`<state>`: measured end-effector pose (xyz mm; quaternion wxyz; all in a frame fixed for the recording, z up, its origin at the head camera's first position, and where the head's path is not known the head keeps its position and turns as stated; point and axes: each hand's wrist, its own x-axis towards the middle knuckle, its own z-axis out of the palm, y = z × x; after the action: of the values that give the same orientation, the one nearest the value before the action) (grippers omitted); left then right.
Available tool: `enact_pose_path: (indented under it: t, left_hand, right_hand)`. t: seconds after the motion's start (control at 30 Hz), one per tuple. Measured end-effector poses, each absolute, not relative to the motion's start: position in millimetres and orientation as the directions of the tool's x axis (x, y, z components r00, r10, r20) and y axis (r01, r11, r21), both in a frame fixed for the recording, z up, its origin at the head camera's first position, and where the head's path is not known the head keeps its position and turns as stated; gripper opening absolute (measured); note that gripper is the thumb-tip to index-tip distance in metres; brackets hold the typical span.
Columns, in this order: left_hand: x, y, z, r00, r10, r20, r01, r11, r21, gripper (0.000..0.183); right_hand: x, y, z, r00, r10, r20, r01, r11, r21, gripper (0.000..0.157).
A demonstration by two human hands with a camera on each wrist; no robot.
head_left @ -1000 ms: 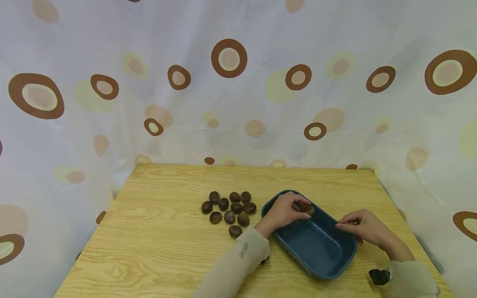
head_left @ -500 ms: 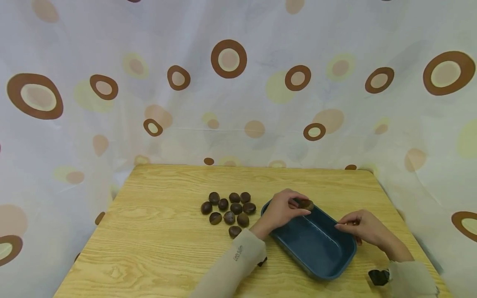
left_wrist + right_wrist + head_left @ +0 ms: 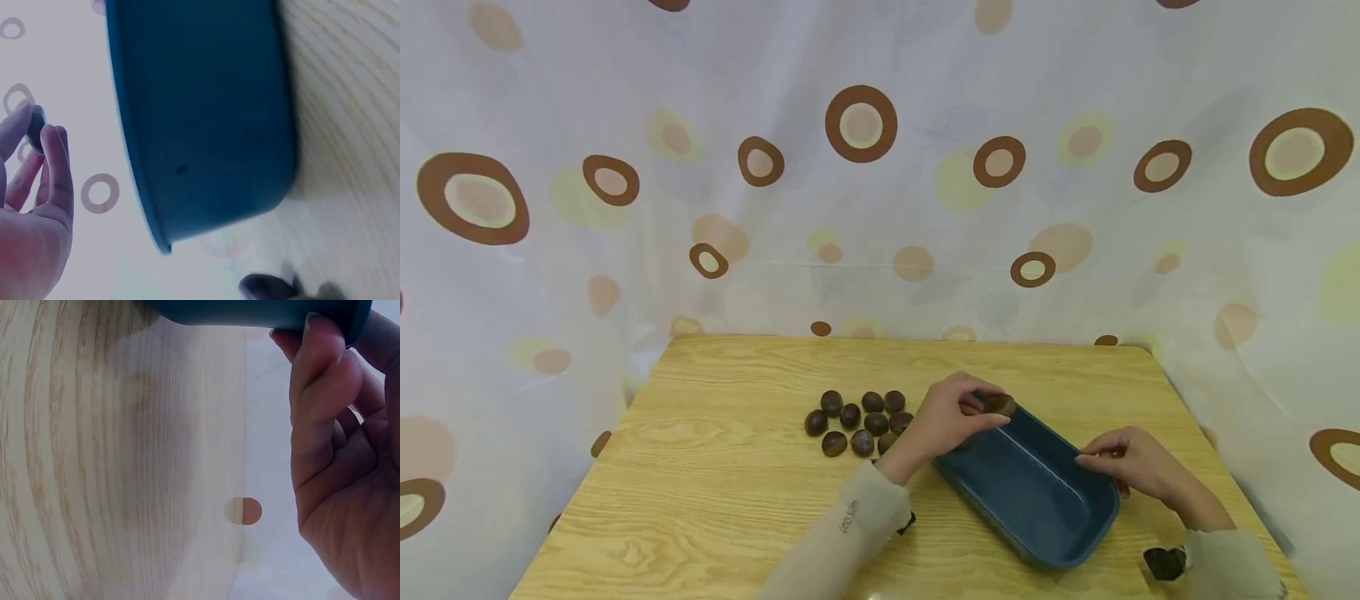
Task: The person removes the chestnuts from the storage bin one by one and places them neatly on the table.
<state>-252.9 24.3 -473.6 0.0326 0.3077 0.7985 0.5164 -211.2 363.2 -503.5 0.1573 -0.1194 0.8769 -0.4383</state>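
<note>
Between thumb and fingertips my left hand [image 3: 943,421] pinches a brown chestnut [image 3: 1000,405] over the far left end of a dark blue rectangular tray [image 3: 1037,500]. The left wrist view has the chestnut [image 3: 35,129] at the fingertips, level with or above the rim, beside the tray's outer wall [image 3: 206,125]. My right hand [image 3: 1138,462] pinches the tray's right rim, thumb on the inside and fingers outside. In the right wrist view, the curled fingers [image 3: 325,381] meet the tray's edge [image 3: 262,311]. The left hand hides part of the tray's far left corner.
Left of the tray, several dark brown chestnuts [image 3: 862,442] lie in a loose cluster on the wooden table [image 3: 715,500]. My left forearm [image 3: 842,533] crosses the table in front of them. A patterned curtain [image 3: 865,208] hangs behind the table.
My left hand has risen out of the tray and shifted left with the chestnut, its wrist now covering the cluster's near right part. The right hand and tray have stayed put.
</note>
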Motion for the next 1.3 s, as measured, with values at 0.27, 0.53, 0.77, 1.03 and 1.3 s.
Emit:
enact_pose_path:
  t: [0.27,0.53,0.77,1.03,1.3]
  left_hand:
    - [-244.9,4.6,-461.4,-0.801,0.517,0.301,0.479,0.252,0.841,0.036]
    - [-234.5,-16.0,-447.5,-0.782,0.525,0.336,0.508,0.224,0.832,0.037]
    - [-227.7,-41.4,-444.8,-0.812,0.496,0.308,0.481,0.269,0.834,0.038]
    - [-219.2,-85.0,-453.5,-0.847,0.444,0.292,0.452,0.312,0.836,0.035]
    - [-207.7,-122.4,-475.3,-0.888,0.382,0.255,0.407,0.398,0.822,0.037]
  right_hand:
    - [-211.0,364.7,-500.2,-0.923,-0.350,-0.162,-0.079,0.583,-0.809,0.027]
    - [-209.2,365.9,-498.9,-0.925,-0.348,-0.156,-0.084,0.586,-0.806,0.026]
    - [-208.0,365.9,-497.3,-0.932,-0.331,-0.148,-0.082,0.589,-0.804,0.025]
    - [-209.0,362.7,-499.8,-0.944,-0.304,-0.125,-0.081,0.584,-0.808,0.028]
    - [-206.5,362.2,-506.2,-0.942,-0.303,-0.148,-0.057,0.578,-0.814,0.029]
